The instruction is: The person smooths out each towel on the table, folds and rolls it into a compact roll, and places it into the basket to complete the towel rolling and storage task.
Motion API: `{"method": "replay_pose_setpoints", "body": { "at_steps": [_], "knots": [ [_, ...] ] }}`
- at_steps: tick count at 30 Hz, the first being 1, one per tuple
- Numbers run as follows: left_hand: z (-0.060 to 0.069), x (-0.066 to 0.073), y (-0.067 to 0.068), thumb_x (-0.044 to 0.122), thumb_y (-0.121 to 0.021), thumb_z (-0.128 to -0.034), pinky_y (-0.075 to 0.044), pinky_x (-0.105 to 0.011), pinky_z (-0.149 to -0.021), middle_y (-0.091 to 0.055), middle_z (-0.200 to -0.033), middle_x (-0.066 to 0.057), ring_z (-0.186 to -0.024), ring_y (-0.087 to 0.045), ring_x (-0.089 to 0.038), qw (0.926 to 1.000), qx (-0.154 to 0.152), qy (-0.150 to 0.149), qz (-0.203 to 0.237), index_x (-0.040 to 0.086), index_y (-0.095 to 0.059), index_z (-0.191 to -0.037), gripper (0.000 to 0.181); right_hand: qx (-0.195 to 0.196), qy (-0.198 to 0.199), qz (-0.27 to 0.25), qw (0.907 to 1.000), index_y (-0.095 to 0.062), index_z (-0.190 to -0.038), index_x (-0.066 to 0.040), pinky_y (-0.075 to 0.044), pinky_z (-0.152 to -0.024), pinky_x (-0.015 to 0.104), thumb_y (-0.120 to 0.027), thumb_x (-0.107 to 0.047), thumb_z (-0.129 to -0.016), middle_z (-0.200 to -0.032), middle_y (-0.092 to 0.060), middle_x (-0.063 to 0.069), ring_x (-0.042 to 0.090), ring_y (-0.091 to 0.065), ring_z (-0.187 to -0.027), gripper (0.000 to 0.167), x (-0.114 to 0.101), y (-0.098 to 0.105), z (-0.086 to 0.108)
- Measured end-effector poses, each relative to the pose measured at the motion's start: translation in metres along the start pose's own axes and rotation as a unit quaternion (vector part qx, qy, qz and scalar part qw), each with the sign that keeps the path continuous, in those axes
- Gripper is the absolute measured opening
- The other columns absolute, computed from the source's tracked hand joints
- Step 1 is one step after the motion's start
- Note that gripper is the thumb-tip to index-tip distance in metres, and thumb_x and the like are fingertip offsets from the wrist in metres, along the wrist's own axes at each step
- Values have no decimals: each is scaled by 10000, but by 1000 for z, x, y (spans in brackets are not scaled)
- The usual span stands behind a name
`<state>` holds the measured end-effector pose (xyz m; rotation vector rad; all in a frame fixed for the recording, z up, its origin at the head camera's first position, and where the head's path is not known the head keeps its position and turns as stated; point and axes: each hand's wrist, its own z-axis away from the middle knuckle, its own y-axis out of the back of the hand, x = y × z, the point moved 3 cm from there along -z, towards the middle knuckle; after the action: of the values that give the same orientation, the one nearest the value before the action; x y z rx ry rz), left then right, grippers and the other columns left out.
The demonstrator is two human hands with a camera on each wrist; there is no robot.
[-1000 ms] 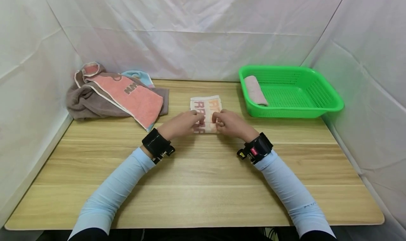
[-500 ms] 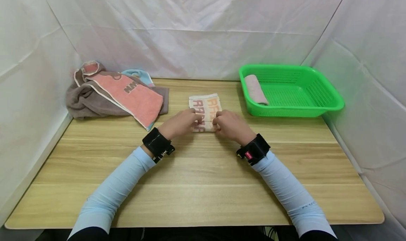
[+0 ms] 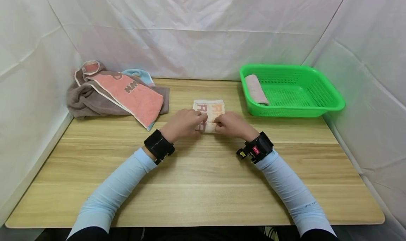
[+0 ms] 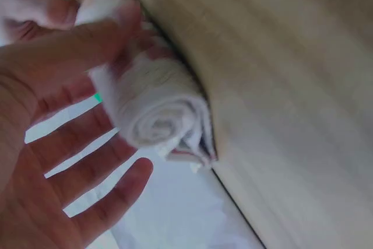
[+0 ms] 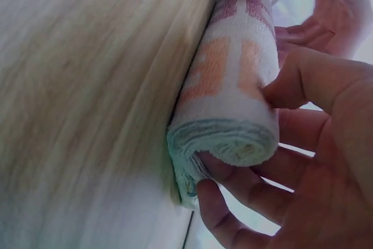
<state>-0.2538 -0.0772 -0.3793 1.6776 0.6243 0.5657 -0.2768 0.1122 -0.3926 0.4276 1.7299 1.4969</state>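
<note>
A white towel (image 3: pixel 209 109) with maroon and orange lettering lies at the middle of the table, its near end rolled into a tight cylinder. My left hand (image 3: pixel 186 123) grips the roll's left end; in the left wrist view the thumb lies over the spiral-ended towel roll (image 4: pixel 157 97) and the other fingers spread beyond it. At the right end, my right hand (image 3: pixel 234 124) holds the same roll. The right wrist view shows its thumb pressing the side of the towel roll (image 5: pixel 227 86), with fingers curled around the far side and under the loose layer.
A green basket (image 3: pixel 298 112) at the back right holds a rolled pale pink towel (image 3: pixel 255 89). On the back left lies a heap of towels: a grey-brown and coral towel (image 3: pixel 133 96) and a light blue one (image 3: pixel 139 75). White cloth walls (image 3: pixel 203 54) enclose the wooden table (image 3: pixel 203 191).
The flat part of the white towel beyond the hands has become shorter as the roll turned away from me. Both hands have shifted only slightly.
</note>
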Motion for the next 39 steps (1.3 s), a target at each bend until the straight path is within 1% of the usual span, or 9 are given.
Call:
{"method": "replay_pose_setpoints", "body": {
  "at_steps": [2, 5, 9, 13, 18, 22, 27, 33, 39],
  "knots": [
    [-1, 1, -1, 243, -874, -830, -454, -320, -622, -617, -802, 9, -682, -527, -168, 10000, -1, -17, 45, 134, -627, -1034, 339, -87, -100, -171, 9998, -664, -774, -133, -361, -598, 280, -598, -93, -866, -652, -516, -30, 126, -455, -598, 120, 2, 0, 0],
    [-1, 1, -3, 169, -801, -890, -431, -309, -593, -588, -755, 5, -651, -504, -160, 9998, -50, 20, 181, 126, -613, -1025, 236, -76, -222, -304, 9993, -712, -944, -105, -456, -670, 307, -614, -108, -880, -782, -656, 15, 157, -579, -704, 117, 3, 2, 2],
    [-1, 0, -4, 108, -739, -935, -508, -325, -626, -660, -795, -13, -682, -594, -170, 9995, -160, 74, 258, 112, -638, -1080, 176, 283, -211, 102, 9993, -697, -1119, -131, -538, -775, 384, -699, -177, -882, -1015, -722, 56, 221, -666, -895, 242, -4, 10, 6],
    [-1, -3, -5, 107, -716, -963, -590, -371, -751, -749, -966, -62, -832, -709, -230, 9991, -250, 133, 326, 99, -662, -1166, 210, 705, 52, 882, 9936, -740, -1091, -167, -543, -729, 397, -845, -272, -823, -1023, -686, 40, 233, -651, -887, 306, -16, 14, 9],
    [-1, -6, -8, 165, -675, -1005, -599, -395, -836, -741, -1099, -109, -942, -727, -280, 9960, -468, 333, 678, 77, -627, -1204, 223, 950, 338, 1495, 9836, -759, -1030, -155, -539, -671, 385, -916, -250, -761, -953, -717, 13, 227, -667, -806, 326, -24, 9, 10],
    [-1, -7, -11, 213, -644, -1027, -593, -408, -858, -729, -1125, -116, -966, -721, -292, 9919, -679, 502, 944, 83, -597, -1177, 204, 1020, 350, 1490, 9829, -770, -1007, -156, -536, -659, 382, -889, -161, -764, -927, -753, 1, 223, -674, -759, 271, -24, 5, 9],
    [0, -7, -5, 221, -610, -1045, -580, -410, -906, -732, -1155, -105, -1017, -712, -261, 9885, -776, 602, 1148, 78, -653, -1241, 247, 917, 239, 1103, 9894, -790, -1027, -146, -542, -675, 362, -831, -153, -826, -941, -784, 12, 208, -701, -774, 205, -19, 3, 6],
    [2, -5, 5, 285, -740, -959, -570, -412, -818, -665, -1121, -114, -947, -641, -255, 9966, -385, 366, 625, 126, -725, -1204, 293, 605, 77, 489, 9969, -779, -1107, -101, -564, -742, 380, -764, -164, -886, -1017, -788, 69, 234, -721, -849, 230, -12, 2, 4],
    [3, -1, 3, 261, -834, -865, -522, -377, -701, -640, -973, -55, -835, -608, -247, 9997, 194, -60, -126, 131, -642, -1111, 338, 374, -90, 89, 9992, -742, -1206, -44, -574, -892, 432, -655, -111, -913, -1125, -776, 118, 279, -731, -989, 312, -4, 1, 0]
  ]
}}
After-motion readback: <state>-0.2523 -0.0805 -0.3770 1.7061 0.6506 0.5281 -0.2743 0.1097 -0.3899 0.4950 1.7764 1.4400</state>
